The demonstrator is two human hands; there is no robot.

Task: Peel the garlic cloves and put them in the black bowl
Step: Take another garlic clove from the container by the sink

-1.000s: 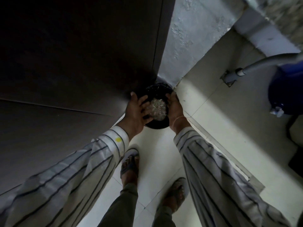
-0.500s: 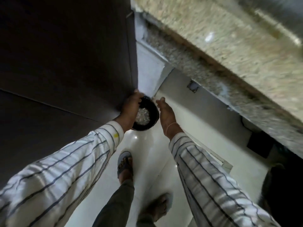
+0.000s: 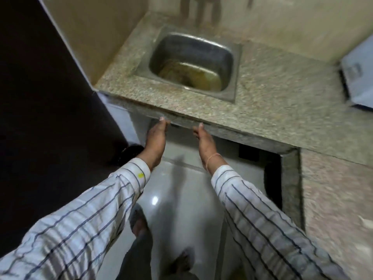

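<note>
Standing on the pale floor [image 3: 181,199], the person shows a sandalled foot [image 3: 138,221] at the bottom of the view, between two striped sleeves [image 3: 80,219]. Further out, the left hand [image 3: 155,140] and the right hand [image 3: 203,142] reach forward side by side, well apart, fingers straight and spread loosely, each empty, with fingertips at the front edge of the speckled stone tabletop [image 3: 262,110]. A dark round shape [image 3: 130,153] sits low by the left wrist, against the dark cabinet [image 3: 40,118]; whether it is the black bowl is unclear, and no garlic shows. Beyond, a steel sink [image 3: 193,63] holds murky water.
</note>
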